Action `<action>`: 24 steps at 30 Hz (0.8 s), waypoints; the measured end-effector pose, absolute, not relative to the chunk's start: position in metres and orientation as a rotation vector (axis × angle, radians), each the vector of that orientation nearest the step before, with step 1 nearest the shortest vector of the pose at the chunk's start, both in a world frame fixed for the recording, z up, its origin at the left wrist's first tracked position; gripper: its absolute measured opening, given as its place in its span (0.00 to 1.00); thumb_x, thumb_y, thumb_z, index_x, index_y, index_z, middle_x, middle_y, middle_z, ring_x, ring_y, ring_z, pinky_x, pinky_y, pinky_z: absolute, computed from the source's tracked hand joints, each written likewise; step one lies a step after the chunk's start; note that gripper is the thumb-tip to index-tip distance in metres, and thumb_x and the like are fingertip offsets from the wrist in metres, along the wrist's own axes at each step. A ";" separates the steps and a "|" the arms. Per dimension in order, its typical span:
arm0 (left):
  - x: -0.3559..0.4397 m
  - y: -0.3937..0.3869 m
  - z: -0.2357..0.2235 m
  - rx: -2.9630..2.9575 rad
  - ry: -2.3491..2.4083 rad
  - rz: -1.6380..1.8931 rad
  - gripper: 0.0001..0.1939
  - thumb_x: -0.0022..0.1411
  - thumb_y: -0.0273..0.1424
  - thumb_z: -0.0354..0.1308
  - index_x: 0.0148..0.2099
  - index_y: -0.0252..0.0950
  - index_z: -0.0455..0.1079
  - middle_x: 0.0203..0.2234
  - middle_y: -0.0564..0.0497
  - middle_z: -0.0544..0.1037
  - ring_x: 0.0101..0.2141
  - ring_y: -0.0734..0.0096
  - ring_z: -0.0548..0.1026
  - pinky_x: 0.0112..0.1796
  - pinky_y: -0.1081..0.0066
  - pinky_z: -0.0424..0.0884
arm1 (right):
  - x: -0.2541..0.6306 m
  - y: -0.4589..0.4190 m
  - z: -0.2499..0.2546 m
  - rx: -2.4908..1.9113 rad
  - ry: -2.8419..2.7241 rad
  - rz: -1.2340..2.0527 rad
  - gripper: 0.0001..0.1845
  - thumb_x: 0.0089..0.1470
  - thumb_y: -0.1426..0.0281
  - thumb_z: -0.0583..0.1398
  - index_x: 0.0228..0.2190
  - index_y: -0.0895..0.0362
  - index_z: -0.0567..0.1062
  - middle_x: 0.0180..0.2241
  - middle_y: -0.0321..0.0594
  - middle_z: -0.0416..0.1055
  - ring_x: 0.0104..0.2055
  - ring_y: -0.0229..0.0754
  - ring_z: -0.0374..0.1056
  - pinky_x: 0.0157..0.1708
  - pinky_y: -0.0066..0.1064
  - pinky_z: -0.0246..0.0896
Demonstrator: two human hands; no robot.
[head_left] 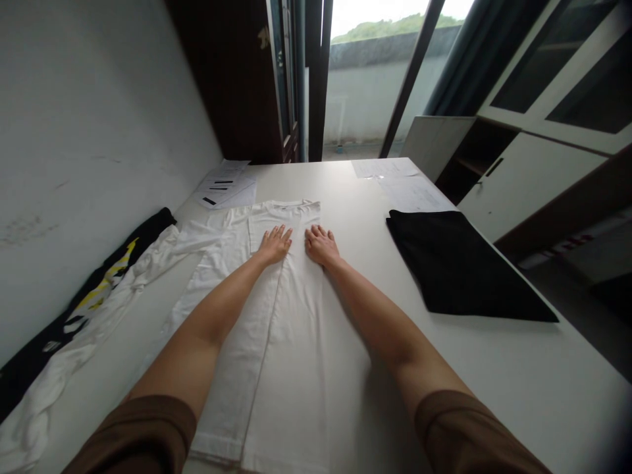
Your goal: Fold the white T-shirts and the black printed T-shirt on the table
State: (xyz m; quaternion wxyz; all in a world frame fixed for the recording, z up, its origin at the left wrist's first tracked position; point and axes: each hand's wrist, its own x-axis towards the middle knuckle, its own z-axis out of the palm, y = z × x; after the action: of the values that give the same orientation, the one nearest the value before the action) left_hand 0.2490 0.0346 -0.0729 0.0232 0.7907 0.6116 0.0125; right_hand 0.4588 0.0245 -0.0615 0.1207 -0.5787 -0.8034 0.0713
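Note:
A white T-shirt [291, 329] lies on the table with its collar at the far end and its hem toward me. Its right side is folded over lengthwise, leaving an edge down the middle, while the left part spreads out flat. My left hand [274, 246] rests on the upper part of the shirt, fingers stretched out and slightly apart. On the folded side's right edge lies my right hand [320, 245], palm down, with its fingers a little bent and nothing visible in them. Both forearms reach forward over the cloth.
A folded black cloth [464, 266] lies on the white table [385, 368] at the right. Along the left wall are a crumpled white cloth [99, 336] and a black garment with yellow print [106, 283]. Papers [228, 187] lie far left, more sheets [405, 184] far right.

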 end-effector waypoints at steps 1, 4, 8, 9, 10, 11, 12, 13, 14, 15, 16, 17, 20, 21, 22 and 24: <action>0.247 0.034 -0.073 2.441 1.903 0.040 0.31 0.77 0.43 0.33 0.77 0.43 0.46 0.75 0.47 0.45 0.73 0.54 0.45 0.68 0.45 0.44 | 0.459 0.025 -0.062 -1.690 -2.346 0.206 0.30 0.70 0.61 0.45 0.69 0.54 0.59 0.73 0.45 0.48 0.74 0.51 0.42 0.71 0.53 0.38; 0.242 0.032 -0.072 2.428 1.920 0.044 0.32 0.76 0.45 0.34 0.77 0.44 0.46 0.75 0.48 0.45 0.73 0.53 0.44 0.68 0.45 0.44 | 0.460 0.025 -0.062 -1.699 -2.341 0.201 0.31 0.70 0.60 0.45 0.69 0.55 0.59 0.73 0.46 0.48 0.74 0.51 0.42 0.71 0.52 0.38; 0.230 0.028 -0.066 2.419 1.910 0.031 0.36 0.74 0.55 0.37 0.77 0.47 0.47 0.75 0.48 0.46 0.73 0.54 0.44 0.68 0.47 0.43 | 0.460 0.025 -0.061 -1.715 -2.332 0.202 0.31 0.70 0.59 0.45 0.69 0.56 0.58 0.73 0.46 0.47 0.75 0.52 0.41 0.71 0.51 0.37; 0.227 0.027 -0.064 2.418 1.905 0.031 0.38 0.73 0.57 0.38 0.77 0.47 0.47 0.75 0.49 0.46 0.73 0.54 0.43 0.69 0.48 0.42 | 0.460 0.025 -0.061 -1.722 -2.330 0.207 0.31 0.70 0.58 0.45 0.69 0.56 0.58 0.73 0.46 0.47 0.75 0.52 0.41 0.71 0.51 0.37; 0.224 0.025 -0.063 2.417 1.903 0.034 0.39 0.72 0.58 0.38 0.77 0.47 0.47 0.75 0.49 0.45 0.73 0.54 0.43 0.69 0.49 0.42 | 0.460 0.025 -0.061 -1.727 -2.329 0.211 0.31 0.70 0.58 0.45 0.69 0.56 0.58 0.73 0.46 0.47 0.75 0.52 0.40 0.71 0.51 0.37; 0.223 0.024 -0.062 2.411 1.907 0.041 0.39 0.71 0.59 0.38 0.77 0.48 0.48 0.75 0.49 0.45 0.73 0.55 0.43 0.69 0.50 0.42 | 0.459 0.025 -0.061 -1.730 -2.329 0.215 0.31 0.70 0.58 0.46 0.69 0.56 0.58 0.73 0.46 0.47 0.75 0.52 0.40 0.71 0.51 0.37; 0.222 0.023 -0.061 2.401 1.918 0.051 0.39 0.71 0.59 0.39 0.76 0.48 0.48 0.75 0.50 0.46 0.73 0.55 0.43 0.69 0.51 0.42 | 0.459 0.025 -0.061 -1.730 -2.330 0.217 0.31 0.70 0.58 0.46 0.69 0.55 0.58 0.73 0.46 0.47 0.75 0.52 0.40 0.71 0.51 0.37; 0.223 0.022 -0.060 2.387 1.937 0.063 0.38 0.71 0.59 0.39 0.76 0.49 0.49 0.75 0.51 0.46 0.73 0.56 0.44 0.69 0.51 0.42 | 0.459 0.025 -0.061 -1.728 -2.330 0.218 0.31 0.70 0.58 0.46 0.69 0.55 0.59 0.73 0.46 0.47 0.75 0.52 0.41 0.71 0.51 0.37; 0.223 0.022 -0.060 2.371 1.962 0.076 0.37 0.72 0.57 0.39 0.76 0.50 0.50 0.75 0.52 0.47 0.73 0.56 0.45 0.69 0.51 0.42 | 0.459 0.025 -0.062 -1.724 -2.328 0.215 0.31 0.70 0.58 0.46 0.69 0.56 0.59 0.73 0.46 0.47 0.75 0.52 0.41 0.71 0.51 0.37; 0.225 0.021 -0.060 2.353 1.991 0.090 0.36 0.72 0.56 0.40 0.76 0.50 0.51 0.75 0.52 0.48 0.73 0.57 0.45 0.69 0.51 0.43 | 0.459 0.025 -0.062 -1.720 -2.325 0.211 0.31 0.70 0.58 0.46 0.69 0.56 0.59 0.73 0.47 0.48 0.74 0.53 0.41 0.71 0.51 0.37; 0.226 0.020 -0.061 2.335 2.024 0.108 0.34 0.73 0.55 0.40 0.75 0.50 0.52 0.75 0.52 0.49 0.73 0.57 0.46 0.69 0.51 0.44 | 0.459 0.025 -0.062 -1.718 -2.320 0.206 0.31 0.70 0.58 0.46 0.69 0.56 0.60 0.73 0.47 0.48 0.74 0.53 0.42 0.71 0.50 0.38; 0.227 0.019 -0.061 2.318 2.060 0.129 0.33 0.74 0.53 0.40 0.75 0.49 0.53 0.74 0.52 0.50 0.72 0.57 0.48 0.69 0.51 0.45 | 0.459 0.025 -0.062 -1.717 -2.315 0.202 0.31 0.70 0.59 0.47 0.68 0.56 0.60 0.73 0.47 0.49 0.74 0.53 0.42 0.71 0.50 0.38; 0.228 0.014 -0.062 2.256 2.188 0.211 0.30 0.75 0.45 0.39 0.73 0.44 0.58 0.73 0.49 0.56 0.71 0.57 0.52 0.68 0.51 0.47 | 0.460 0.024 -0.063 -1.717 -2.311 0.200 0.31 0.70 0.59 0.47 0.68 0.57 0.61 0.72 0.48 0.49 0.74 0.53 0.43 0.71 0.50 0.39; 0.227 0.012 -0.062 2.234 2.230 0.239 0.29 0.75 0.43 0.39 0.72 0.42 0.59 0.72 0.47 0.58 0.70 0.57 0.54 0.68 0.51 0.48 | 0.460 0.024 -0.062 -1.718 -2.314 0.203 0.31 0.70 0.59 0.47 0.68 0.57 0.61 0.72 0.48 0.49 0.74 0.53 0.43 0.71 0.50 0.39; 0.226 0.010 -0.062 2.217 2.265 0.265 0.29 0.75 0.41 0.40 0.71 0.40 0.61 0.71 0.46 0.59 0.69 0.56 0.56 0.67 0.51 0.49 | 0.460 0.024 -0.062 -1.719 -2.319 0.205 0.31 0.70 0.59 0.47 0.68 0.57 0.60 0.73 0.48 0.49 0.74 0.53 0.43 0.71 0.50 0.39; 0.225 0.008 -0.062 2.197 2.310 0.307 0.28 0.73 0.38 0.43 0.70 0.38 0.63 0.70 0.45 0.62 0.68 0.57 0.59 0.67 0.53 0.51 | 0.459 0.024 -0.061 -1.723 -2.330 0.208 0.31 0.70 0.58 0.47 0.69 0.56 0.60 0.73 0.48 0.48 0.74 0.53 0.42 0.71 0.50 0.38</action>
State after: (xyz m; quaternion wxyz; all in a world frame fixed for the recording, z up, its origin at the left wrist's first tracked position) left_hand 0.2249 0.0080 -0.0619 -0.0306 0.6856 0.7210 0.0960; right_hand 0.4594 0.0242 -0.0609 0.1179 -0.5891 -0.7963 0.0712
